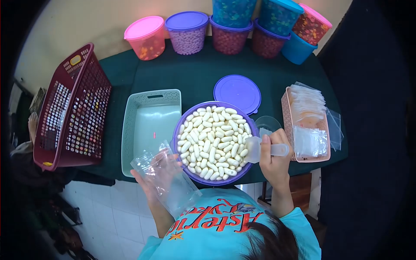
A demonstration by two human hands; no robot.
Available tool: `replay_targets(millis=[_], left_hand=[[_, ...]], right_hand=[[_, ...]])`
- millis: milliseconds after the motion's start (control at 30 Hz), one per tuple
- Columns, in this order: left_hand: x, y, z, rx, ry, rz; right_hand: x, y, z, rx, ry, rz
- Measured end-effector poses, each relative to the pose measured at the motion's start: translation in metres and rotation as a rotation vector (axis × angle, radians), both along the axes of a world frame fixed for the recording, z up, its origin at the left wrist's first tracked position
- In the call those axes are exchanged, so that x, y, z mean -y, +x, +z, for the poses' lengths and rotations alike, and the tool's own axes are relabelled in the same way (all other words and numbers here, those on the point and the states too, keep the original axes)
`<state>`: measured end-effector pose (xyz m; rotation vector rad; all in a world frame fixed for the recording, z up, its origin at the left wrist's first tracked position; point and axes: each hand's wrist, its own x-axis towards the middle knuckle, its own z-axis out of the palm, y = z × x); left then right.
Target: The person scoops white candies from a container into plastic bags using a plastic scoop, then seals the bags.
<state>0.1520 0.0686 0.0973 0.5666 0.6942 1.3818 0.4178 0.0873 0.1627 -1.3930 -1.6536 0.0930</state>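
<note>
My left hand [151, 186] holds a clear plastic zip bag [169, 182], which lies across the palm and hangs toward my shirt. The bag looks flat, with nothing in it. Fingertips of that hand come close to the rim of a purple tub [176, 145] full of white, oblong candy-like pieces [212, 143]. On the tub's right side, my right hand [275, 162] grips a translucent plastic scoop [254, 150] by its handle. The scoop's cup overlaps the tub's right edge, beside the white pieces.
A pale green tray [151, 112] stands left of the tub, and a maroon basket [89, 117] beyond it. Behind lies a purple lid [237, 93]. At right, a pink basket [287, 108] holds plastic bags [308, 102]. Several lidded tubs [186, 34] line the back.
</note>
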Motion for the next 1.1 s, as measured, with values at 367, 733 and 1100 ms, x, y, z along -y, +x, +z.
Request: replay_targets(millis=[367, 733, 1100], left_hand=[[0.025, 0.024, 0.008, 0.27, 0.191, 0.013], [0.026, 0.018, -0.004, 0.424, 0.1, 0.026], [-0.003, -0.008, -0.013, 0.319, 0.097, -0.113]], right_hand=[[0.006, 0.01, -0.049, -0.806, -0.252, 0.234], [-0.002, 0.021, -0.052, -0.965, -0.276, 0.183], [0.015, 0.003, -0.064, -0.992, -0.355, -0.038]])
